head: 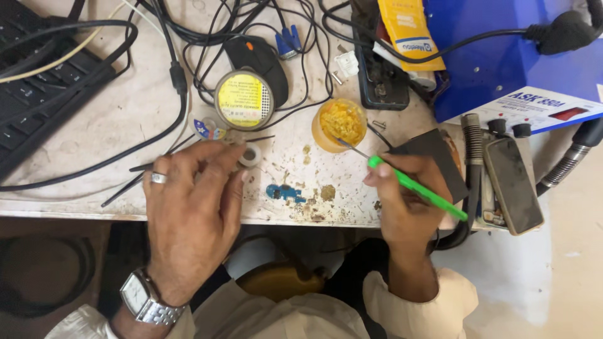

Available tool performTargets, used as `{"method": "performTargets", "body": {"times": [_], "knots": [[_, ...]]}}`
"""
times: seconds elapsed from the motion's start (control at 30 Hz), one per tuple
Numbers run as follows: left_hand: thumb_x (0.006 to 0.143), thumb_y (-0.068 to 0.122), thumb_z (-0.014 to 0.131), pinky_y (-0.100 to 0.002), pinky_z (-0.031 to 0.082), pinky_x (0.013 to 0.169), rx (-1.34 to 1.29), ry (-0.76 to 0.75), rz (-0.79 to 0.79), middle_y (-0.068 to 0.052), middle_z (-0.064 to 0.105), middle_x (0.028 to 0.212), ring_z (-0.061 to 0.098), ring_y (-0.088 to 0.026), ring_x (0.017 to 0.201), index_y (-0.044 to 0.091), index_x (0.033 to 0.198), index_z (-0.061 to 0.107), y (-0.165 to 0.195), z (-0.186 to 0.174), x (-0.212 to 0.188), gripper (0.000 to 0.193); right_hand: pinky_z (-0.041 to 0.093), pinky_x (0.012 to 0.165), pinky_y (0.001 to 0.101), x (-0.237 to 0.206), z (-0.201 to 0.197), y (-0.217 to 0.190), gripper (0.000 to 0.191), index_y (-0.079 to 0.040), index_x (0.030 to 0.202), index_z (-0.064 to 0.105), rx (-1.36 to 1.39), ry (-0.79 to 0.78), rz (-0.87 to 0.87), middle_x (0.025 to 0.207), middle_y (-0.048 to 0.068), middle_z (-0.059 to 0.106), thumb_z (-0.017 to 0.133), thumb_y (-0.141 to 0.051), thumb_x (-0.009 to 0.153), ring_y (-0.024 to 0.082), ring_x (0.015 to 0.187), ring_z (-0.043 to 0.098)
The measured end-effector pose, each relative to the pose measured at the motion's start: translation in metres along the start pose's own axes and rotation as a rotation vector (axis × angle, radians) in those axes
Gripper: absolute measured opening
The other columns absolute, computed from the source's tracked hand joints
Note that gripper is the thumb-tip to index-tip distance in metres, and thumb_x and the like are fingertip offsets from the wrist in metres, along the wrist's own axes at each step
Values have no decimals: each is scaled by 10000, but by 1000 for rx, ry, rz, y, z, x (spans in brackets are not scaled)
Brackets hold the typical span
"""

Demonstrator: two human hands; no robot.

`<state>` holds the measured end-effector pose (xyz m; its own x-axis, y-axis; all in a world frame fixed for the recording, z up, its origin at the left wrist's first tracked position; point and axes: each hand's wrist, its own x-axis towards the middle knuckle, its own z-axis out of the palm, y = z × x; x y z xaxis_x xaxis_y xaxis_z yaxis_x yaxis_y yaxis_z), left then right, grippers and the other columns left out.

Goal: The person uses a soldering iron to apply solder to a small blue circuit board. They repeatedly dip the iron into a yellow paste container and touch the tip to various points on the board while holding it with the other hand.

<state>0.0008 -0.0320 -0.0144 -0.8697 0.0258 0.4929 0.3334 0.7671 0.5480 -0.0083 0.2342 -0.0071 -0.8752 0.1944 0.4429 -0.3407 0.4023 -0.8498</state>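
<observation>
Messy white workbench (125,113), cables everywhere. Head view: right hand (405,201) pinched shut on green-handled tool (418,188), metal tip pointing up-left into yellow paste pot (340,123) just beyond. Left hand (191,201) loosely curled, fingertips at small white tape roll (253,155), holding nothing I can see.

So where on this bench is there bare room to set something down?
The widest bare patch of the bench lies between the keyboard and the round yellow tin. A smaller one sits by the blue component. The cable tangle crowds the top.
</observation>
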Motion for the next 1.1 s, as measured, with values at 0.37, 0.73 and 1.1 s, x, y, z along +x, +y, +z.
{"method": "performTargets", "body": {"times": [0.37, 0.73, 1.1], "knots": [[954, 149, 737, -486, 336, 974, -17, -12, 30, -43, 662, 1285, 611, -230, 1151, 107, 1270, 702, -5, 3, 5, 320, 391, 598, 199, 28, 17, -25, 141, 4, 966, 670, -262, -54, -20, 760, -4, 610, 770, -84, 1014, 40, 662, 502], [947, 170, 780, -445, 329, 954, -8, -4, 118, 14, 692, 1221, 600, -192, 1035, 147, 1190, 762, -10, 2, -8, 244, 555, 693, 242, 12, 6, -24, 153, 47, 1073, 649, 1, 6, 48, 914, 92, 694, 745, -70, 1044, 122, 759, 665], [942, 332, 771, -393, 359, 816, 48, -184, 271, 36, 674, 1088, 574, -189, 940, 145, 1204, 796, -6, 15, -16, 322, 573, 767, 263, -28, -24, 6, 196, 4, 1082, 681, -71, -380, -145, 956, 159, 714, 773, -64, 923, 200, 837, 717]]}}
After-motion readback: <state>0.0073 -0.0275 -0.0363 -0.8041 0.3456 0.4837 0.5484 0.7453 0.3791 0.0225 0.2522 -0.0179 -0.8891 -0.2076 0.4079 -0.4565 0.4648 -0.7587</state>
